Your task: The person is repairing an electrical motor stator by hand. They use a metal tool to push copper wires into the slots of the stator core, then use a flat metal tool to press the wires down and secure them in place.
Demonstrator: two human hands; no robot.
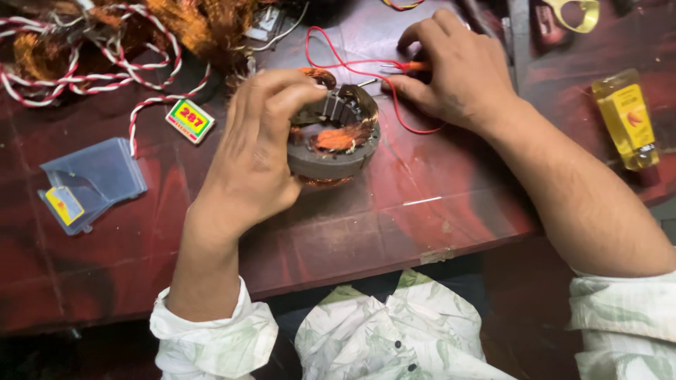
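A round grey motor stator with copper windings lies on the dark red table. My left hand grips its left side, fingers curled over the top rim. My right hand holds a thin orange-handled tool just right of the stator, its metal tip pointing toward the windings. A red wire loops from the stator around under my right hand.
A yellow bottle lies at the right edge. A clear plastic case and a small printed card sit at left. Red-and-white twisted wires and loose copper wire pile at the back.
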